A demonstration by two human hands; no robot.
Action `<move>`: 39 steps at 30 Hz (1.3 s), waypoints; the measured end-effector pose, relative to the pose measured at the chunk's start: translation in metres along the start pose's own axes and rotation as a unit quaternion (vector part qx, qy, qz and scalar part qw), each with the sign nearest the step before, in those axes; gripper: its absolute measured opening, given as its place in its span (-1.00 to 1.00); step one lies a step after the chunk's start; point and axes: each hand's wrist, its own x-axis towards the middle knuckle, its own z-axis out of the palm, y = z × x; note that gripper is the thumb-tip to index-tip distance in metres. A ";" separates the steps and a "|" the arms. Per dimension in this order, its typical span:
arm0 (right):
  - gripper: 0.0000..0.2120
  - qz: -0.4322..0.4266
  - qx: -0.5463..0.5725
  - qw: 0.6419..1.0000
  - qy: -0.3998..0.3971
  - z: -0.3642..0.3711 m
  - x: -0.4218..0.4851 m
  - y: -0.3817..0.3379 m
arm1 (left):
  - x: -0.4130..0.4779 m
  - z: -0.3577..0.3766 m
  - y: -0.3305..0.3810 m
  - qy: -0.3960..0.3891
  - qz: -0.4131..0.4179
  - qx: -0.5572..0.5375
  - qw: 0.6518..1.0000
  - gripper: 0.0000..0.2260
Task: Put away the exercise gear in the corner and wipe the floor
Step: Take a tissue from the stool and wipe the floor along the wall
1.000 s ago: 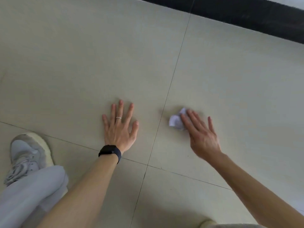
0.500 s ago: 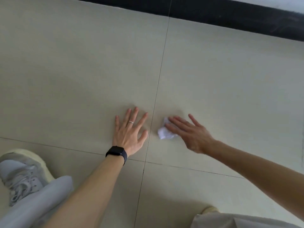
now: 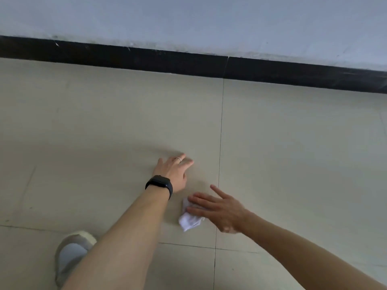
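A small crumpled white cloth lies on the beige tiled floor. My right hand presses flat on it with fingers stretched out to the left, covering its right part. My left hand rests flat on the floor just beyond the cloth, fingers spread, with a ring and a black wristband on the wrist. No exercise gear is in sight.
A black skirting strip runs along the foot of a pale wall at the far edge of the floor. My grey and white shoe stands on the tiles at the lower left. Tile joints cross near the cloth.
My right hand has slid the cloth to the left and nearer to me, below my left hand. The view has tilted up, so the wall now shows.
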 end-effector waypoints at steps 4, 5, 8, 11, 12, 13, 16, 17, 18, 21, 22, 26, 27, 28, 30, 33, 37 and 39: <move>-0.26 0.513 0.141 0.833 0.152 -0.032 0.022 0.053 | 0.016 -0.017 -0.019 -0.028 -0.006 0.014 0.999 -0.50; -0.32 0.608 0.202 0.744 0.189 -0.040 0.033 0.056 | 0.021 -0.022 -0.028 -0.028 -0.005 0.012 1.000 -0.49; -0.40 0.620 0.232 0.727 0.184 -0.040 0.067 0.032 | 0.036 -0.037 -0.062 -0.023 -0.024 0.001 0.999 -0.47; -0.29 0.314 0.089 0.935 0.138 -0.017 0.082 -0.019 | 0.052 -0.053 -0.097 -0.043 -0.093 -0.050 0.993 -0.45; -0.23 0.211 0.046 0.970 0.110 -0.012 0.080 -0.025 | 0.060 -0.059 -0.106 -0.049 -0.112 -0.057 0.991 -0.45; -0.18 0.147 0.021 0.985 0.088 -0.012 0.076 -0.017 | 0.069 -0.065 -0.115 -0.053 -0.119 -0.055 0.990 -0.44; -0.17 0.256 -0.009 0.962 0.093 -0.026 0.071 0.031 | 0.097 -0.084 -0.132 -0.041 -0.088 -0.031 0.995 -0.44; -0.20 0.375 0.034 0.920 0.108 -0.033 0.072 0.047 | 0.106 -0.088 -0.136 -0.033 -0.071 -0.027 0.997 -0.44; -0.26 0.509 0.110 0.843 0.134 -0.045 0.075 0.061 | 0.113 -0.090 -0.141 -0.026 -0.055 -0.022 0.998 -0.44; -0.39 0.734 0.297 0.562 0.240 -0.074 0.107 0.078 | 0.127 -0.083 -0.162 0.001 -0.026 0.017 1.000 -0.43; -0.38 0.743 0.310 0.543 0.239 -0.076 0.125 0.074 | 0.130 -0.078 -0.171 0.018 -0.024 0.021 0.999 -0.42; -0.38 0.515 0.169 0.819 0.188 -0.062 0.189 0.021 | 0.142 -0.063 -0.214 0.097 -0.051 -0.009 0.994 -0.41; -0.39 0.419 0.130 0.883 0.167 -0.055 0.194 0.015 | 0.146 -0.059 -0.225 0.107 -0.057 -0.016 0.992 -0.40; -0.41 0.352 0.103 0.917 0.160 -0.053 0.195 0.020 | 0.150 -0.055 -0.236 0.114 -0.062 -0.019 0.991 -0.39; -0.44 0.342 0.068 0.923 0.164 -0.056 0.196 0.050 | 0.155 -0.048 -0.252 0.133 -0.058 -0.027 0.989 -0.37; -0.44 0.579 0.113 0.784 0.195 -0.072 0.201 0.112 | 0.160 -0.039 -0.260 0.169 -0.047 -0.033 0.984 -0.38; -0.41 0.740 0.243 0.582 0.235 -0.103 0.249 0.142 | 0.165 -0.035 -0.261 0.172 -0.049 -0.037 0.983 -0.38; -0.42 0.654 0.203 0.695 0.221 -0.107 0.282 0.113 | 0.166 -0.036 -0.262 0.168 -0.048 -0.046 0.984 -0.37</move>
